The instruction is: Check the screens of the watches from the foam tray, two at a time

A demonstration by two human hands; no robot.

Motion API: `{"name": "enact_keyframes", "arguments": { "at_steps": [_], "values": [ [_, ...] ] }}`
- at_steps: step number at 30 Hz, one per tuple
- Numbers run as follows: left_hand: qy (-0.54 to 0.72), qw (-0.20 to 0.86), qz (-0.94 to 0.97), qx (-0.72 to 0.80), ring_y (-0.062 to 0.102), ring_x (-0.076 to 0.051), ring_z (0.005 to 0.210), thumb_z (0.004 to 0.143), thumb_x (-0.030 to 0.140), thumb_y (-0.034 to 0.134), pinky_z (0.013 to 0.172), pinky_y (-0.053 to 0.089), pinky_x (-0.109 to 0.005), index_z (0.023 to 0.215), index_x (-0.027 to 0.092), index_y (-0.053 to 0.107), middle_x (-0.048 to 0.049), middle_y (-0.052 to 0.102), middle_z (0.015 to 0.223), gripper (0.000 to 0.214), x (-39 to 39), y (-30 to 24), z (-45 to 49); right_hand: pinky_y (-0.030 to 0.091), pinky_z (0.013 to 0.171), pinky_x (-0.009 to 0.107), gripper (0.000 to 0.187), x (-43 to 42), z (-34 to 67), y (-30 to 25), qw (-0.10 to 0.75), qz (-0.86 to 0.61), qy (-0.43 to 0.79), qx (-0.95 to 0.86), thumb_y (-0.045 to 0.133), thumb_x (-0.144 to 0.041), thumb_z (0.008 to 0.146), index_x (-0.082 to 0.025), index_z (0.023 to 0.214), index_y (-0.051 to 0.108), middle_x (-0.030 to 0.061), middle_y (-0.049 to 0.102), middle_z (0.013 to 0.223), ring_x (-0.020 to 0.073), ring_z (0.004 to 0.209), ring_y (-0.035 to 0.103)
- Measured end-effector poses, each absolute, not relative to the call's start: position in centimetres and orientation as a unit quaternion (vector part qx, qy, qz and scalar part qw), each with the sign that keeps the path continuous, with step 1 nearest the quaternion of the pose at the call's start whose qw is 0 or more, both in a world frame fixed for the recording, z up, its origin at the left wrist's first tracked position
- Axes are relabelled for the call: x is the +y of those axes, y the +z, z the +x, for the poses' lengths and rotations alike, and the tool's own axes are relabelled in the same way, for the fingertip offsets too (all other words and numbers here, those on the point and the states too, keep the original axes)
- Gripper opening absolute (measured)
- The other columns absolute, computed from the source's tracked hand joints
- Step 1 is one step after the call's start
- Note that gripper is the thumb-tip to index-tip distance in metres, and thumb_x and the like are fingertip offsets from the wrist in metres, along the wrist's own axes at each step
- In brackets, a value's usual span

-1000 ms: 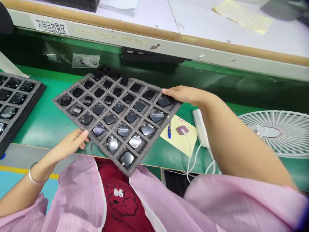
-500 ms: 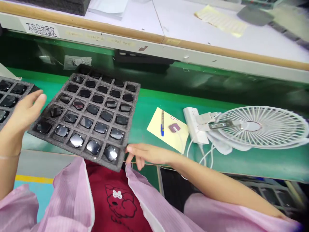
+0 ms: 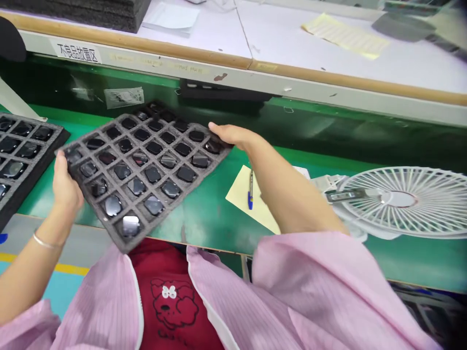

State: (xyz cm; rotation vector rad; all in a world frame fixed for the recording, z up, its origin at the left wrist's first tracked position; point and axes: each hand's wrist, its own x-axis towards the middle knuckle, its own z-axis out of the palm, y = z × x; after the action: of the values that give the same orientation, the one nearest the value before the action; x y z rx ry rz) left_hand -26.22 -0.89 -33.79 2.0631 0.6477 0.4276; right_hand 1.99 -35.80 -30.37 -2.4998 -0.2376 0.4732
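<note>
Two hands, one foam tray [image 3: 122, 240] tilted above the green belt [image 3: 204, 214].
Left hand [image 3: 65, 183] clamps its near-left corner and right hand [image 3: 229, 135] pinches the far-right corner. It holds roughly thirty dark glossy parts [image 3: 153, 173], five per row. One second tray [image 3: 40, 160] lies just left; one pen [image 3: 250, 189], one yellow paper [image 3: 239, 194] and one fan [image 3: 401, 199] sit right. The shelf edge [image 3: 255, 80] is close behind.

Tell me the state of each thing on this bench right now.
foam tray: held up, tilted, gripped at two corners.
dark glass pieces: seated in its pockets.
left hand: fingers closed on the left corner.
right hand: fingers closed on the far corner.
second tray: lying flat, filled.
pen: lying on yellow paper.
fan: lying flat.
</note>
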Motion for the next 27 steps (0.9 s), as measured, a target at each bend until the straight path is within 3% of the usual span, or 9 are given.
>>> {"name": "enact_keyframes", "arguments": {
  "at_steps": [1,3,6,10,14,18,19,23,27],
  "values": [
    [0.186,0.484,0.808,0.279,0.027,-0.03,0.166,0.089,0.092,0.005,0.138,0.032,-0.046,0.167,0.005,0.016,-0.01,0.03,0.18,0.118,0.4,-33.1,-24.7,0.061,0.098,0.047,0.049,-37.0,0.6,-29.8,0.295,-0.928,0.21,-0.088,0.049,-0.062,0.107,-0.019,0.1,0.073,0.0187,0.079,0.122,0.035,0.117,0.075],
    [0.193,0.509,0.79,0.283,0.038,-0.028,0.161,0.088,0.093,0.016,0.137,0.035,-0.044,0.163,0.001,0.028,-0.0103,0.039,0.176,0.12,2.0,-32.0,-22.4,0.064,0.083,0.039,0.038,-39.8,-3.1,-29.1,0.308,-0.913,0.253,-0.092,0.054,-0.055,0.105,-0.021,0.092,0.067,0.0133,0.081,0.109,0.0287,0.096,0.078],
    [0.162,0.526,0.795,0.254,0.051,-0.029,0.153,0.092,0.084,0.035,0.134,0.04,-0.047,0.158,0.002,0.043,-0.0104,0.051,0.169,0.105,2.1,-31.6,-20.7,0.052,0.051,0.031,0.038,-44.1,-10.5,-29.5,0.315,-0.877,0.351,-0.092,0.059,-0.062,0.098,-0.024,0.09,0.055,0.0035,0.072,0.073,0.0209,0.057,0.066],
    [0.119,0.499,0.834,0.203,0.042,-0.03,0.161,0.096,0.068,0.054,0.138,0.03,-0.046,0.147,0.006,0.062,-0.0115,0.054,0.166,0.081,0.4,-32.2,-19.9,0.041,0.043,0.029,0.045,-48.1,-17.8,-31.1,0.322,-0.814,0.479,-0.063,0.055,-0.071,0.092,-0.026,0.097,0.054,-0.0036,0.056,0.05,0.0198,0.042,0.056],
    [0.079,0.413,0.888,0.184,0.033,-0.035,0.166,0.09,0.06,0.066,0.139,0.021,-0.051,0.142,0.01,0.071,-0.0183,0.049,0.168,0.072,-0.7,-32.2,-19.5,0.051,0.055,0.038,0.048,-50.0,-16.6,-30.2,0.199,-0.858,0.457,-0.125,0.057,-0.07,0.091,-0.025,0.076,0.056,0.0084,0.075,0.074,0.0231,0.05,0.065],
    [0.044,0.34,0.919,0.194,0.037,-0.039,0.163,0.09,0.066,0.059,0.137,0.026,-0.054,0.148,0.011,0.066,-0.0224,0.041,0.172,0.08,-1.2,-32.3,-20.8,0.051,0.063,0.045,0.049,-47.5,-10.9,-28.2,0.024,-0.947,0.244,-0.209,0.046,-0.061,0.101,-0.027,0.07,0.063,0.013,0.074,0.071,0.0343,0.066,0.071],
    [0.043,0.336,0.919,0.202,0.037,-0.04,0.162,0.09,0.067,0.057,0.136,0.027,-0.054,0.149,0.009,0.065,-0.0237,0.04,0.172,0.082,-1.4,-32.5,-21.3,0.051,0.063,0.045,0.046,-45.6,-9.7,-28.0,0.001,-0.958,0.181,-0.222,0.045,-0.058,0.102,-0.027,0.077,0.068,0.0137,0.075,0.075,0.0365,0.07,0.072],
    [0.046,0.338,0.914,0.22,0.033,-0.038,0.165,0.092,0.07,0.05,0.136,0.029,-0.052,0.151,0.005,0.061,-0.0256,0.035,0.174,0.087,-2.3,-33.3,-23.0,0.056,0.085,0.042,0.032,-34.3,-6.4,-28.2,0.064,-0.909,0.126,-0.392,0.045,-0.034,0.108,-0.025,0.106,0.076,0.0106,0.081,0.116,0.0335,0.109,0.075],
    [0.073,0.29,0.933,0.202,0.041,-0.039,0.161,0.094,0.067,0.049,0.133,0.034,-0.056,0.149,0.011,0.062,-0.0231,0.05,0.166,0.079,-1.8,-32.3,-22.8,0.057,0.088,0.042,0.036,-25.6,-3.0,-27.4,0.043,-0.891,0.095,-0.443,0.043,-0.029,0.11,-0.018,0.114,0.077,0.0155,0.075,0.123,0.0338,0.112,0.073]
  ]
}}
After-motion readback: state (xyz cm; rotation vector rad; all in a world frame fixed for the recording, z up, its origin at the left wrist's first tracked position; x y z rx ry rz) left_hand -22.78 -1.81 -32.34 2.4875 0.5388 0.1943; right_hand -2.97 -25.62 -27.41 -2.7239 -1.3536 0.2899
